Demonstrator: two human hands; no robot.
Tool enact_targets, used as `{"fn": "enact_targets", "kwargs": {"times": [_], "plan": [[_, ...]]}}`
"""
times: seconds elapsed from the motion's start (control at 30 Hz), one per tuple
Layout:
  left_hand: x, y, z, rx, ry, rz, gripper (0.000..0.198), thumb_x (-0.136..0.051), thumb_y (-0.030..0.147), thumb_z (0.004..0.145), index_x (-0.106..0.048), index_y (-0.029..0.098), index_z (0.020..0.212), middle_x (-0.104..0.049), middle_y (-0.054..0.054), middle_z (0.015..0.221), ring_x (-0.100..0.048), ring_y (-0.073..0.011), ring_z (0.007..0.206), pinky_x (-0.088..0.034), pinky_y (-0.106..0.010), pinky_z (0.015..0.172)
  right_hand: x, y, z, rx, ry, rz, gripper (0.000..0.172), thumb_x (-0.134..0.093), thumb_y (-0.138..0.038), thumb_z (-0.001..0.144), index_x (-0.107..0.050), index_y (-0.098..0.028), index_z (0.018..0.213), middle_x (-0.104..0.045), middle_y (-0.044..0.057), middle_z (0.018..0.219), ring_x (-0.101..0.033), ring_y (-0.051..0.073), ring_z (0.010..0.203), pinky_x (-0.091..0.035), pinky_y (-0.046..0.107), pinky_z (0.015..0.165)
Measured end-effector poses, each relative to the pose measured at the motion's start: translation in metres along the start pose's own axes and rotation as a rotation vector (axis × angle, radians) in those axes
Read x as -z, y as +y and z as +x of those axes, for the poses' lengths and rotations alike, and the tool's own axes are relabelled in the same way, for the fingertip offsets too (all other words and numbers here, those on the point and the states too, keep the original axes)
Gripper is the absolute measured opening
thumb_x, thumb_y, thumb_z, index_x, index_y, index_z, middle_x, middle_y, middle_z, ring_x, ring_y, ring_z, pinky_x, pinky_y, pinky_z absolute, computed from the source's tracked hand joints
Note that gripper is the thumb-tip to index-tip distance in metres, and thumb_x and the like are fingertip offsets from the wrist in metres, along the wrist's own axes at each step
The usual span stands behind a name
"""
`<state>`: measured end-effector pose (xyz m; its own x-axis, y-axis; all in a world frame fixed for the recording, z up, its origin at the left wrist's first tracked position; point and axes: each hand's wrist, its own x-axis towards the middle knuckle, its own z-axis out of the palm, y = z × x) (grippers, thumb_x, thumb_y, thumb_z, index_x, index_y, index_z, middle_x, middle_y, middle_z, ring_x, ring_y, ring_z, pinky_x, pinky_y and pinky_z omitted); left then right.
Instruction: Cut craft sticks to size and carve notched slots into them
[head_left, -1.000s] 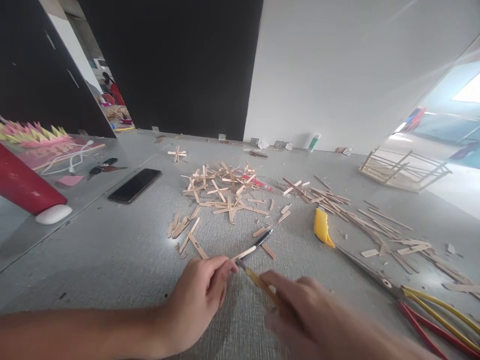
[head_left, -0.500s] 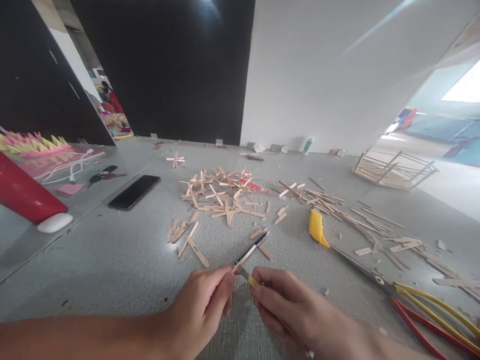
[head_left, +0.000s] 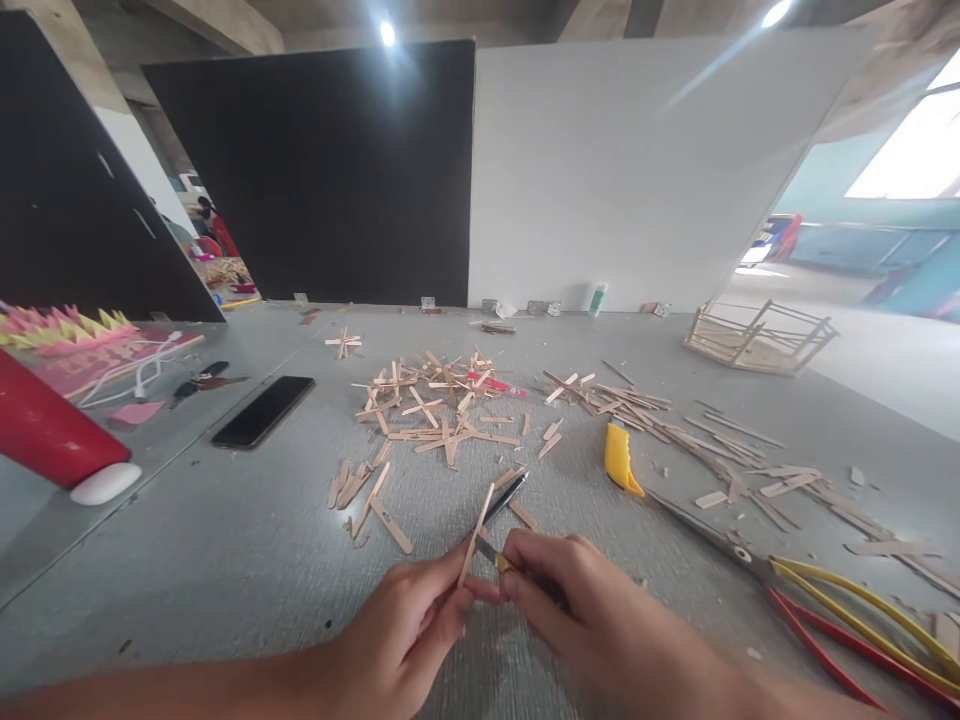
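Note:
My left hand is closed round a thin wooden craft stick, which points up and away from me. My right hand grips a small knife with a short grey blade and a bit of yellow by the fingers; the rest of its handle is hidden. The blade touches or nearly touches the stick from the right. Just beyond my hands is a black pen, its lower end hidden behind the stick. Short stick pieces lie to the left of it.
A heap of craft sticks covers the middle, with more strips to the right. A yellow-handled tool and red-and-yellow-handled shears lie right. Left are a phone and a red cylinder. A stick-fenced model stands back right.
The stick in my left hand has turned more upright and away from the pen's line. My right hand has stayed close with the knife. The view has tilted up slightly.

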<state>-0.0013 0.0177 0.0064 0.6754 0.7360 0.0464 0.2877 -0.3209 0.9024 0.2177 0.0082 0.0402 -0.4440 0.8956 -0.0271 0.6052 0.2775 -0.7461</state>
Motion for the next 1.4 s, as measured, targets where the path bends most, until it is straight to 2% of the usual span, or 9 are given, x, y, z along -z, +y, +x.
{"fn": "enact_targets", "kwargs": {"times": [0.17, 0.27, 0.47, 0.63, 0.7, 0.97, 1.17, 1.3, 1.4], "plan": [[-0.003, -0.007, 0.004, 0.079, 0.066, -0.043, 0.048, -0.04, 0.052, 0.107, -0.065, 0.013, 0.119, -0.058, -0.003, 0.073, -0.044, -0.0136, 0.059, -0.036, -0.024, 0.057, 0.004, 0.013, 0.002, 0.189, 0.074, -0.311, 0.023, -0.044, -0.007, 0.098, -0.05, -0.021, 0.08, -0.058, -0.003, 0.074, -0.046, 0.01, 0.057, -0.038, 0.024, 0.055], [-0.004, -0.009, 0.006, 0.134, 0.129, -0.021, 0.048, -0.043, 0.057, 0.104, -0.066, 0.015, 0.112, -0.062, -0.004, 0.073, -0.045, -0.0139, 0.058, -0.033, -0.024, 0.053, 0.007, 0.02, 0.001, 0.223, 0.078, -0.455, 0.025, -0.051, 0.004, 0.086, -0.052, -0.02, 0.08, -0.06, -0.003, 0.073, -0.046, 0.009, 0.052, -0.037, 0.023, 0.05], [-0.005, -0.007, 0.008, 0.177, 0.131, -0.018, 0.054, -0.034, 0.06, 0.105, -0.064, 0.016, 0.099, -0.066, -0.006, 0.071, -0.051, -0.0157, 0.058, -0.038, -0.025, 0.056, 0.002, 0.035, -0.001, 0.36, 0.077, -0.817, 0.039, -0.06, 0.009, 0.064, -0.062, -0.015, 0.094, -0.068, 0.003, 0.085, -0.064, 0.018, 0.062, -0.042, 0.03, 0.051], [-0.007, -0.012, 0.007, 0.248, 0.246, -0.203, 0.055, -0.028, 0.067, 0.104, -0.054, 0.018, 0.109, -0.062, -0.002, 0.067, -0.054, -0.0177, 0.063, -0.043, -0.029, 0.064, 0.017, 0.032, 0.012, 0.279, 0.09, -0.516, 0.018, -0.049, -0.003, 0.094, -0.06, -0.018, 0.094, -0.068, 0.003, 0.085, -0.062, 0.014, 0.062, -0.045, 0.027, 0.057], [-0.008, -0.014, 0.006, 0.286, 0.299, -0.26, 0.051, -0.028, 0.066, 0.104, -0.044, 0.02, 0.117, -0.057, 0.003, 0.064, -0.049, -0.0169, 0.06, -0.041, -0.029, 0.062, 0.026, 0.03, 0.015, 0.224, 0.092, -0.378, 0.022, -0.041, -0.01, 0.101, -0.059, -0.02, 0.091, -0.067, 0.001, 0.078, -0.06, 0.013, 0.061, -0.046, 0.026, 0.059], [-0.005, -0.01, 0.006, 0.26, 0.264, -0.282, 0.039, -0.031, 0.06, 0.107, -0.034, 0.023, 0.118, -0.053, 0.006, 0.064, -0.048, -0.0172, 0.063, -0.041, -0.031, 0.066, 0.016, 0.065, -0.016, 0.126, 0.072, -0.533, 0.024, -0.041, -0.007, 0.097, -0.051, -0.021, 0.081, -0.062, 0.0, 0.065, -0.044, 0.011, 0.049, -0.029, 0.027, 0.049], [-0.002, -0.012, 0.005, 0.234, 0.214, -0.282, 0.032, -0.034, 0.052, 0.109, -0.038, 0.022, 0.119, -0.054, 0.005, 0.068, -0.049, -0.016, 0.064, -0.042, -0.03, 0.065, 0.017, 0.07, -0.028, 0.12, 0.165, -0.506, 0.023, -0.035, -0.014, 0.106, -0.052, -0.022, 0.092, -0.063, -0.001, 0.065, -0.049, 0.012, 0.05, -0.035, 0.026, 0.05], [-0.003, -0.015, 0.005, 0.182, 0.152, -0.282, 0.035, -0.05, 0.051, 0.104, -0.048, 0.021, 0.123, -0.065, -0.007, 0.104, -0.053, -0.0131, 0.067, -0.045, -0.029, 0.063, 0.006, 0.04, -0.024, 0.173, 0.19, -0.368, 0.022, -0.036, -0.014, 0.106, -0.056, -0.021, 0.104, -0.068, 0.002, 0.072, -0.059, 0.012, 0.055, -0.042, 0.024, 0.051], [-0.004, -0.017, 0.003, 0.148, 0.106, -0.358, 0.055, -0.061, 0.043, 0.1, -0.034, 0.029, 0.145, -0.057, -0.013, 0.134, -0.058, -0.0108, 0.068, -0.051, -0.03, 0.067, -0.007, 0.025, -0.021, 0.268, 0.14, -0.396, 0.026, -0.033, -0.008, 0.103, -0.056, -0.02, 0.104, -0.068, 0.003, 0.078, -0.061, 0.012, 0.058, -0.044, 0.025, 0.054]]}}
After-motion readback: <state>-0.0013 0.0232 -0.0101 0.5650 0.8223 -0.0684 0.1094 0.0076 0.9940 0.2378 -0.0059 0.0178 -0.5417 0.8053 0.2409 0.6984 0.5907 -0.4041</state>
